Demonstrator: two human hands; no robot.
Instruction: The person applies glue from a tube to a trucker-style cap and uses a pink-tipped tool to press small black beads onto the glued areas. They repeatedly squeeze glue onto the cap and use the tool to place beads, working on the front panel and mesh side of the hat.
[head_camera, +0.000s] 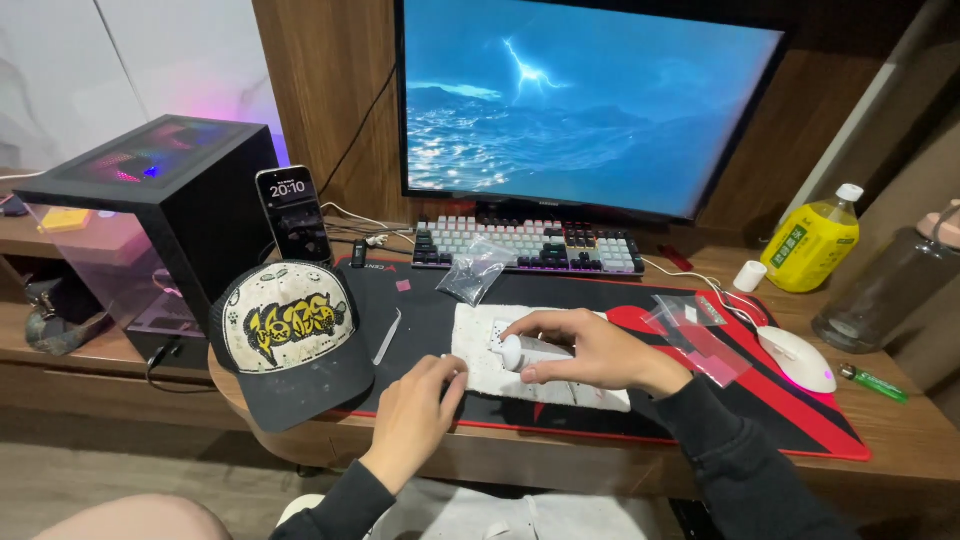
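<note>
Your right hand (590, 352) is closed on a small white tube (520, 352), tip over the white cloth (480, 355) mid-mat on the worktop (900, 430). Left hand (415, 415) has fingers curled, pinning the cloth's near-left edge. Keep L pressure steady and the tube low, so the cloth doesn't creep toward the cap (290, 335).

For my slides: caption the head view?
Right hand holds a small white object over a white cloth; left hand touches the cloth's edge.
</note>
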